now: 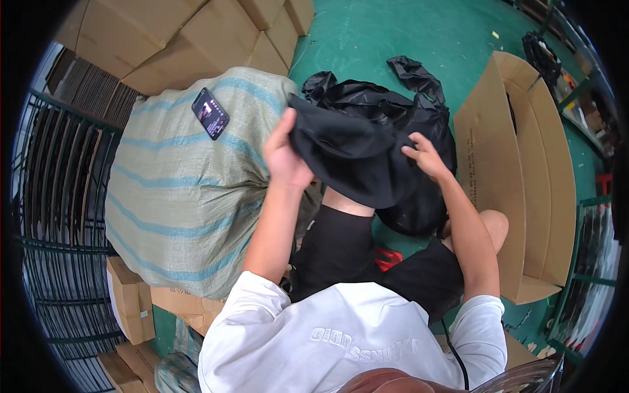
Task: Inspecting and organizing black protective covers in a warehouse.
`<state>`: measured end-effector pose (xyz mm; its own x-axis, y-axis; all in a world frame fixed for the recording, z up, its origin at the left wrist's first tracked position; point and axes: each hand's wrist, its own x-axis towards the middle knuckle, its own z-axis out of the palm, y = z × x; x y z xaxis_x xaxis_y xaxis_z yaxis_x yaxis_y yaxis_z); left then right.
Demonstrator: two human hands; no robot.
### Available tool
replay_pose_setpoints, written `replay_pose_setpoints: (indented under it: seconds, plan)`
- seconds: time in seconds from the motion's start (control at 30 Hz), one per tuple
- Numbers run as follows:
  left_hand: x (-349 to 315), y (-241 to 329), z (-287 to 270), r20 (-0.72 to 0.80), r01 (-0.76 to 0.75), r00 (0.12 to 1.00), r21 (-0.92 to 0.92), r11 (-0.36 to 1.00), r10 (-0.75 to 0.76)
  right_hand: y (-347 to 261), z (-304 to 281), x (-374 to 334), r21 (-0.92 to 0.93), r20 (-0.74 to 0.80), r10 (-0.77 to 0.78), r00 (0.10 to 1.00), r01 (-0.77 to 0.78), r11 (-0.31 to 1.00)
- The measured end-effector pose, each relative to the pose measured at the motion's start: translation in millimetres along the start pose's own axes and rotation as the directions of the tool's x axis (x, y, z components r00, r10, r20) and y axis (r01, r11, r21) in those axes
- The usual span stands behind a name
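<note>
A soft black cloth item (347, 147), with a rounded, hollow fold like a cap or hat, is stretched between my hands above my knee; its exact kind is unclear. My left hand (285, 154) grips its left edge, thumb up along the rim. On the other side my right hand (427, 157) pinches the cloth between thumb and fingers. Just beyond and beneath it, a large black plastic bag (377, 93) rests on the green floor, its top loosely gathered. Dark cloth and bag merge below my right hand, so their border is hard to make out.
To the left bulges a big woven sack (177, 154) with blue stripes, a phone (211, 114) lying on it. An upright open cardboard box (485, 157) stands at the right. Cartons (203, 46) are stacked behind the sack. Wire racks (59, 262) line the far left.
</note>
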<state>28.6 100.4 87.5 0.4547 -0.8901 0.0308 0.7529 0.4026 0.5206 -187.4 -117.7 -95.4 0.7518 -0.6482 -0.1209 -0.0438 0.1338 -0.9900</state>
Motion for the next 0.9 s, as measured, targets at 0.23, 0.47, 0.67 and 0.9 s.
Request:
replay_pose_setpoints:
  seconds: [0.23,0.47,0.67,0.9]
  plan:
    - [34,-44,-47,-0.058,-0.217,0.898,0.803,0.555,0.436,-69,-11,-12,0.124,-0.081,-0.223,0.971,0.232,0.965]
    - [71,-82,2,0.623,-0.638,0.76,0.77,0.028,0.187,-95,-18,-51,0.165,0.073,-0.053,0.996,0.04,0.985]
    - [115,-132,7,0.469,-0.442,0.617,0.871,0.215,-0.632,-92,-26,-52,-0.056,0.153,-0.082,0.985,0.091,0.994]
    - [142,-154,-5,0.387,-0.34,0.619,0.916,0.211,-0.683,-102,-51,-38,-0.107,0.112,0.057,0.992,-0.045,0.993]
